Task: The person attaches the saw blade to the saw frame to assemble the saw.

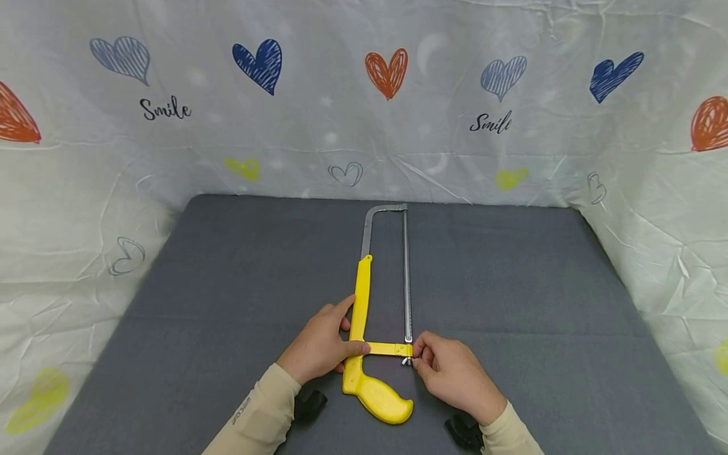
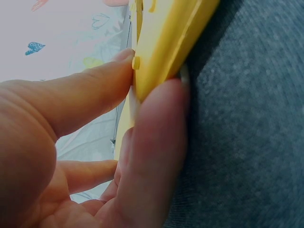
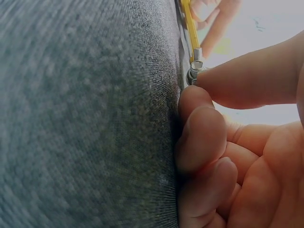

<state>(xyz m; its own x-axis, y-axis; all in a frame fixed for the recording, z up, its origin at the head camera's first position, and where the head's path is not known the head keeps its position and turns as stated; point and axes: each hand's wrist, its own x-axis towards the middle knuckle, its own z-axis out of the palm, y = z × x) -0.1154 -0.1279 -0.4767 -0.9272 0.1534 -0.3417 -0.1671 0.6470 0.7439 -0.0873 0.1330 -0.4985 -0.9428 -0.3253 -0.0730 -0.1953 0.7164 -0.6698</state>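
1. Nearest, the yellow handle [image 1: 383, 401] of the hacksaw [image 1: 361, 287] points toward the person; the saw lies roughly flat at mid-surface [image 1: 244, 265].
2. The right grip [image 1: 455, 374] appears to pinch the wing nut [image 1: 406, 362]. The step looks like adjusting blade tension; whether tightening or loosening, I cannot tell.
3. The left grip [image 1: 320, 341] holds the frame, thumb on the crossbar [image 1: 389, 349]. The next move likely calls for steadying here while the right fingers twist.
4. Farther, the blade [image 1: 406, 272] spans to the frame's far end.
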